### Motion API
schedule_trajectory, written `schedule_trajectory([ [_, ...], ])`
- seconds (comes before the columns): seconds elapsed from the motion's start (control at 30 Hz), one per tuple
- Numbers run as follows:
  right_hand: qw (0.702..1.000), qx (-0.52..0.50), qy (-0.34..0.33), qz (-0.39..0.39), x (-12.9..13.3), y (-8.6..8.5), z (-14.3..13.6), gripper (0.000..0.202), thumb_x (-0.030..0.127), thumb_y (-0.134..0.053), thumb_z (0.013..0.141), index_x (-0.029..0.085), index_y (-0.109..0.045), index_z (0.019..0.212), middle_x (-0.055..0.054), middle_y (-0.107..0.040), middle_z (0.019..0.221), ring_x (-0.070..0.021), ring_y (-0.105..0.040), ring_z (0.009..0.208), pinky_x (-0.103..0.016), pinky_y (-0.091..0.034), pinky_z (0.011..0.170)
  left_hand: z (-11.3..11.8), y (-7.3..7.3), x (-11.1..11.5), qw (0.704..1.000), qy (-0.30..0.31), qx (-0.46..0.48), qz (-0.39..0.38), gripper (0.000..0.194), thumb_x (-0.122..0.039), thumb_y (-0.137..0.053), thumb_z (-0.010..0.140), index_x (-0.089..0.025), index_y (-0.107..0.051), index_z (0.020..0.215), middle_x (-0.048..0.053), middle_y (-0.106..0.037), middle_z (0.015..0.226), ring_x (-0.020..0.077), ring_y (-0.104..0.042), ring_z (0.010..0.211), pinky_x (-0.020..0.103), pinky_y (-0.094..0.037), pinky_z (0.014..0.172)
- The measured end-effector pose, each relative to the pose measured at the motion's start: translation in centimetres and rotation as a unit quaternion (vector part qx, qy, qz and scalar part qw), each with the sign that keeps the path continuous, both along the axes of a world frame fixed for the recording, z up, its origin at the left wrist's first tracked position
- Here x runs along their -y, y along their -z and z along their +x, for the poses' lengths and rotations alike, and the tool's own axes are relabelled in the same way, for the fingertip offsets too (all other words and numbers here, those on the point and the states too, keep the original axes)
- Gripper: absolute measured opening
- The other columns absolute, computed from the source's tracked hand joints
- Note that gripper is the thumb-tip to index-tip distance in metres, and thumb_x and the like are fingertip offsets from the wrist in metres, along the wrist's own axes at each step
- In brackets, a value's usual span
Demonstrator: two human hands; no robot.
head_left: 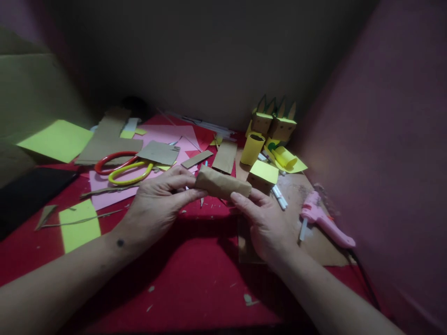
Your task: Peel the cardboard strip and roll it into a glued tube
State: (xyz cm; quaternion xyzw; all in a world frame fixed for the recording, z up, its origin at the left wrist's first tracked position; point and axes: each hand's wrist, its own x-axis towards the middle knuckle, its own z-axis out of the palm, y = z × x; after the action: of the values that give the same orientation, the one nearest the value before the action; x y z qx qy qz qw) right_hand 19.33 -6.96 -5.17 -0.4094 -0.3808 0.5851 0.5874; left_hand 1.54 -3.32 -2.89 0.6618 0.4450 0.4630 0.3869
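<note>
A bent strip of brown cardboard [222,184] is held up above the red tabletop, roughly level. My left hand [159,202] pinches its left end between thumb and fingers. At the other end, my right hand [263,216] grips it with the thumb in front and the fingers behind. Just beyond the strip lie a flat cardboard rectangle [225,156] and a narrower cardboard piece [197,159]. A small box with a yellow top [263,173] stands behind my right fingers, its lower part partly hidden.
Scissors with red and yellow handles [131,173] lie left, among pink paper [104,195] and cardboard scraps. A pink glue gun [324,218] rests on a cardboard sheet [300,246] at right. Behind stand a yellow paper tube [253,149] and two eared cardboard figures [282,128].
</note>
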Motion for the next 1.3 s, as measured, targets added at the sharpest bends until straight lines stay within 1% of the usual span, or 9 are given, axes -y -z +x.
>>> schedule_trajectory([
  [0.07, 1.0, 0.006, 0.014, -0.026, -0.1, 0.2, 0.3, 0.02, 0.025, -0.076, 0.072, 0.02, -0.074, 0.091, 0.004, -0.066, 0.061, -0.0064, -0.058, 0.049, -0.017, -0.05, 0.052, 0.1, -0.2, -0.1, 1.0, -0.008, 0.001, -0.012, 0.012, -0.037, -0.075, 0.069, -0.028, -0.077, 0.077, 0.0, -0.065, 0.084, 0.0195, -0.057, 0.085, 0.029, -0.044, 0.082],
  [0.13, 0.998, -0.007, 0.012, -0.054, -0.3, 0.3, 0.3, 0.023, 0.026, -0.078, 0.069, 0.018, -0.073, 0.09, 0.005, -0.064, 0.058, -0.0065, -0.056, 0.042, -0.016, -0.045, 0.041, 0.2, -0.3, 0.0, 0.999, -0.004, 0.0, -0.034, 0.012, -0.036, -0.075, 0.069, -0.027, -0.077, 0.077, 0.0, -0.067, 0.08, 0.0193, -0.059, 0.084, 0.028, -0.045, 0.08],
  [0.23, 0.998, -0.038, 0.013, -0.057, -0.4, 0.2, 0.1, 0.025, 0.025, -0.079, 0.066, 0.016, -0.072, 0.089, -0.001, -0.071, 0.072, -0.0105, -0.064, 0.047, -0.017, -0.048, 0.039, 0.3, -0.4, 0.0, 0.994, 0.013, 0.003, -0.104, 0.013, -0.034, -0.072, 0.071, -0.024, -0.076, 0.077, 0.0, -0.068, 0.066, 0.0158, -0.059, 0.064, 0.025, -0.046, 0.06],
  [0.3, 0.997, -0.053, 0.019, -0.049, -0.4, 0.0, -0.1, 0.022, 0.022, -0.079, 0.066, 0.015, -0.072, 0.086, -0.001, -0.071, 0.072, -0.0115, -0.066, 0.049, -0.018, -0.052, 0.042, 0.4, -0.2, 0.1, 0.986, 0.035, 0.002, -0.166, 0.015, -0.037, -0.07, 0.073, -0.023, -0.075, 0.078, -0.001, -0.066, 0.059, 0.0131, -0.054, 0.049, 0.023, -0.039, 0.045],
  [0.37, 0.996, -0.066, 0.016, -0.049, -0.4, -0.1, -0.2, 0.019, 0.019, -0.078, 0.066, 0.014, -0.072, 0.084, -0.002, -0.071, 0.069, -0.0125, -0.067, 0.052, -0.019, -0.055, 0.047, 0.6, 0.0, 0.1, 0.976, 0.06, 0.011, -0.21, 0.018, -0.039, -0.068, 0.076, -0.022, -0.074, 0.08, 0.0, -0.066, 0.057, 0.0126, -0.054, 0.045, 0.021, -0.037, 0.04],
  [0.67, 0.996, -0.081, 0.017, -0.035, -0.4, -0.3, -0.5, 0.018, 0.017, -0.077, 0.065, 0.015, -0.072, 0.081, -0.002, -0.073, 0.069, -0.0157, -0.069, 0.054, -0.03, -0.062, 0.059, 1.2, 0.4, 0.6, 0.971, 0.087, 0.123, -0.183, 0.012, -0.028, -0.067, 0.081, -0.017, -0.072, 0.083, 0.003, -0.071, 0.063, 0.015, -0.065, 0.056, 0.024, -0.056, 0.056],
  [0.9, 0.996, -0.088, 0.024, -0.008, -0.5, -0.4, -0.6, 0.02, 0.015, -0.075, 0.068, 0.017, -0.066, 0.085, 0.001, -0.072, 0.072, -0.0145, -0.068, 0.054, -0.027, -0.06, 0.056, 1.4, 0.6, 0.7, 0.972, 0.081, 0.126, -0.179, 0.013, -0.029, -0.066, 0.083, -0.018, -0.074, 0.087, 0.001, -0.072, 0.066, 0.0132, -0.066, 0.06, 0.021, -0.055, 0.061],
  [1.13, 0.997, -0.064, 0.043, 0.027, -0.1, -0.1, -1.0, 0.018, 0.016, -0.076, 0.07, 0.02, -0.068, 0.085, 0.001, -0.074, 0.083, -0.0149, -0.071, 0.071, -0.029, -0.059, 0.073, 1.8, 0.4, 0.9, 0.96, 0.088, 0.166, -0.208, 0.022, -0.029, -0.071, 0.079, -0.02, -0.074, 0.099, 0.003, -0.076, 0.083, 0.0187, -0.071, 0.077, 0.027, -0.057, 0.075],
  [1.3, 0.997, -0.051, 0.045, 0.038, 0.0, -0.2, -1.1, 0.016, 0.015, -0.076, 0.069, 0.02, -0.069, 0.083, 0.002, -0.074, 0.081, -0.0132, -0.069, 0.069, -0.027, -0.058, 0.072, 1.6, 0.8, 1.1, 0.958, 0.079, 0.167, -0.22, 0.018, -0.029, -0.07, 0.08, -0.016, -0.075, 0.09, 0.005, -0.076, 0.08, 0.0196, -0.071, 0.078, 0.028, -0.055, 0.077],
])
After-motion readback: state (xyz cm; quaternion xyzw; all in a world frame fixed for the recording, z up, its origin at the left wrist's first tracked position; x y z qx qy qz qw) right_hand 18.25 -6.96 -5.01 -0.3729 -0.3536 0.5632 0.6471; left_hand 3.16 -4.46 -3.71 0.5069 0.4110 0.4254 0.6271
